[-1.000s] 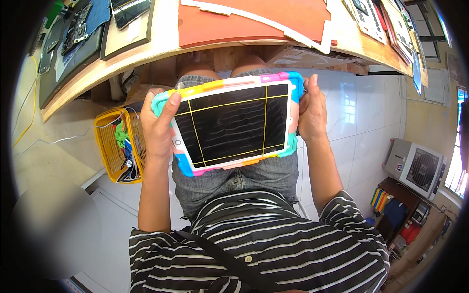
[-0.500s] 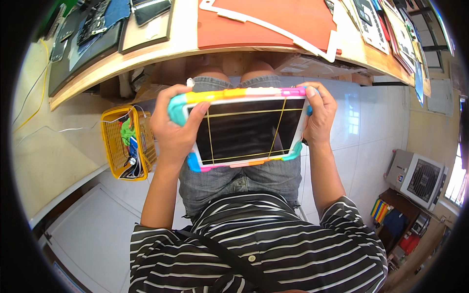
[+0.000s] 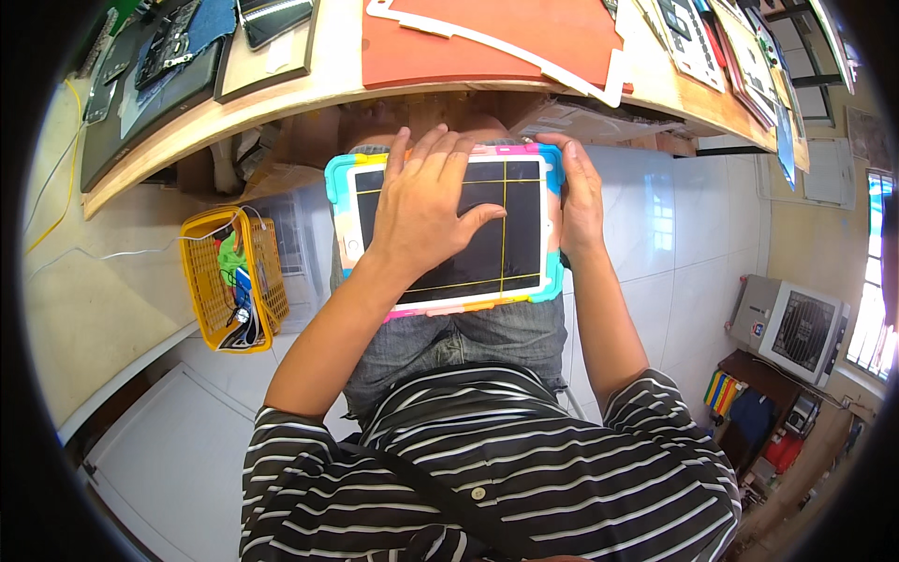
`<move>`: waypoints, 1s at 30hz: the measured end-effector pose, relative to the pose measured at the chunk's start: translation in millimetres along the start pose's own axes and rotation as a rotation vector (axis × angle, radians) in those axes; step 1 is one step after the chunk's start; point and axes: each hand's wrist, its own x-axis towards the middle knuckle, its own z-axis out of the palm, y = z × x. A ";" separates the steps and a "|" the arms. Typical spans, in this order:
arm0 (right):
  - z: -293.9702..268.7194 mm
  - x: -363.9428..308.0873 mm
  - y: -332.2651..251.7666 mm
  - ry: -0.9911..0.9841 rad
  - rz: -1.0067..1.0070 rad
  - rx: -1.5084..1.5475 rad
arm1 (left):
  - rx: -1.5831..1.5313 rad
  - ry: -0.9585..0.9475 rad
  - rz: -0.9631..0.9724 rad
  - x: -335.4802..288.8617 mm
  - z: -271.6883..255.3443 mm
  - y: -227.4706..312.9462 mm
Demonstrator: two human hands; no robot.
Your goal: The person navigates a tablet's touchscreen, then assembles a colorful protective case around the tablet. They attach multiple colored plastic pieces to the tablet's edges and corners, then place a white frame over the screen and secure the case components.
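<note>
A white-framed tablet in a multicoloured bumper case lies over my lap, its dark screen facing up. Thin yellow bands cross the screen lengthwise and crosswise. My left hand is spread open over the left half of the screen, thumb stretched to the right, hiding part of it. Whether the palm presses on the glass I cannot tell. At the tablet's right edge, my right hand grips the case, thumb near the far corner and its other fingers partly hidden.
Ahead is a wooden workbench with an orange-red mat and a white frame piece on it. Device parts lie at both ends. A yellow basket with cables stands at left on the floor; an air-cooling unit is at right.
My left hand has let go of the tablet's left edge and moved right, over the screen. The tablet, still in my right hand, has shifted slightly left and now lies flatter.
</note>
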 end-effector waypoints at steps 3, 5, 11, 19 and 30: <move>0.2 -2.1 4.1 0.033 -0.093 -0.055 | -0.043 0.057 0.062 2.6 3.0 -1.9; -0.6 -6.3 10.1 0.066 -0.117 -0.119 | -0.040 0.050 0.075 1.9 3.1 -3.2; -7.4 0.6 4.5 0.135 -0.166 -0.137 | 0.033 0.028 0.090 -0.9 -8.7 -3.2; -42.5 -36.5 -2.0 0.077 -0.144 -0.374 | 0.049 -0.338 -0.035 -21.5 -38.9 23.8; -35.1 -19.1 -8.9 -0.437 -0.347 -0.713 | 0.158 -0.297 0.020 -38.1 -21.9 24.5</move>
